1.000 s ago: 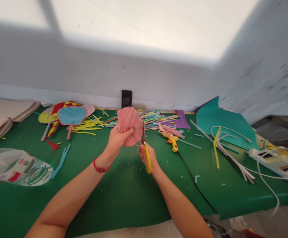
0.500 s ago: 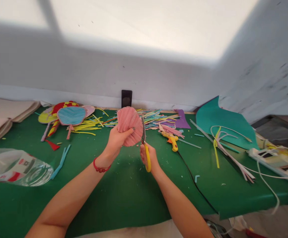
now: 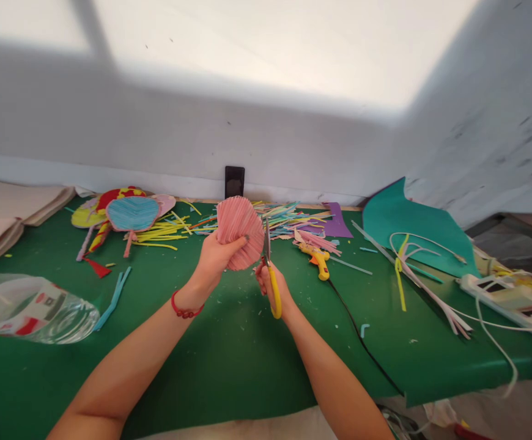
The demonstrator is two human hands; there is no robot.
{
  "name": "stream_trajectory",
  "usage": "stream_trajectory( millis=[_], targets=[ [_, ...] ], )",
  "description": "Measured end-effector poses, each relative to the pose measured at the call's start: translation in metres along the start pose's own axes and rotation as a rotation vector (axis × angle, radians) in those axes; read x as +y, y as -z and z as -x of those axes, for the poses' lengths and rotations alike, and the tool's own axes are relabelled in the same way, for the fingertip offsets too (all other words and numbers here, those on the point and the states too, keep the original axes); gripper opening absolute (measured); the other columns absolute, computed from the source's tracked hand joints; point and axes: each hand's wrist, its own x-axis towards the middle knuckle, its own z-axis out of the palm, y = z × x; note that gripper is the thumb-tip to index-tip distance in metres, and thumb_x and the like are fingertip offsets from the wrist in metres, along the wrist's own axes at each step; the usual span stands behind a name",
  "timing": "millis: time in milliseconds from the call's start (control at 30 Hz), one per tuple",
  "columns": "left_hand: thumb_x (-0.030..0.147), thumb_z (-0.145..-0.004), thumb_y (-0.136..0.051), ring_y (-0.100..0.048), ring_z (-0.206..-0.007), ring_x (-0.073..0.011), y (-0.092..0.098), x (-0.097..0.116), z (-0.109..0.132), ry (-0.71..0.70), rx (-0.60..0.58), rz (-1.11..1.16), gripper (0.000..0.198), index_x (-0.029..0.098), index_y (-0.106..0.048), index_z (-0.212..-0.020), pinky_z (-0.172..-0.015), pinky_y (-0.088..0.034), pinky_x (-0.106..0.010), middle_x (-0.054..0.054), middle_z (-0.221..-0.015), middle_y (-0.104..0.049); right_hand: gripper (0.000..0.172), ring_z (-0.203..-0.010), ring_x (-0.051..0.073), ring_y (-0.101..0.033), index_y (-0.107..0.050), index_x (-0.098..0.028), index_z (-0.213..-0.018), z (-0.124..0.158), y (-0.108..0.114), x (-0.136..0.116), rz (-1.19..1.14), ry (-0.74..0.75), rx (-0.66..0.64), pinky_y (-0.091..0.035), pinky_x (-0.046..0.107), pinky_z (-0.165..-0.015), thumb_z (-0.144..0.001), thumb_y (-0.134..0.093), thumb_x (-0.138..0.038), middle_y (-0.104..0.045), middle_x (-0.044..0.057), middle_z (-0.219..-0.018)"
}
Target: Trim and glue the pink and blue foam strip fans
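My left hand (image 3: 217,256) grips a rounded, ribbed pink piece (image 3: 238,227) that looks made of thin strips side by side. The thumb lies across its front; the other fingers are hidden behind it. In my right hand (image 3: 273,284) is a pair of scissors (image 3: 274,293) with yellow handles, its blades pointing up along the right edge of the pink piece. The blades look slightly parted. Both hands are held above the green table (image 3: 229,366).
Behind the hands lie loose coloured strips (image 3: 279,214). A yellow glue gun (image 3: 316,260) with a black cord rests to the right, near a teal sheet (image 3: 417,232) and a power strip (image 3: 509,302). At left are a plastic bottle (image 3: 32,308) and a blue lollipop-shaped craft (image 3: 133,214).
The scissors have turned slightly in my right hand, the yellow handle shifting a little to the right. My left hand and the pink piece are nearly still.
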Motion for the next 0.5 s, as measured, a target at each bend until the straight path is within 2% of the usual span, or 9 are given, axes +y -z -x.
stream_trajectory(
  millis=[500],
  targets=[
    [0.030,-0.054,-0.081,-0.065,-0.079,-0.0215,-0.0004,-0.0009,0.0009,0.007,-0.011,-0.041,0.044,0.012,-0.069,-0.093,-0.076,-0.051,-0.033,-0.008,-0.088,-0.072,0.054,-0.048,0.009,-0.037,-0.048,-0.020,-0.076,0.0014,0.0022,-0.0046,0.034,0.024,-0.005,-0.033,0.022,-0.045,-0.078,-0.039,-0.074,-0.042,-0.005,-0.057]
  ],
)
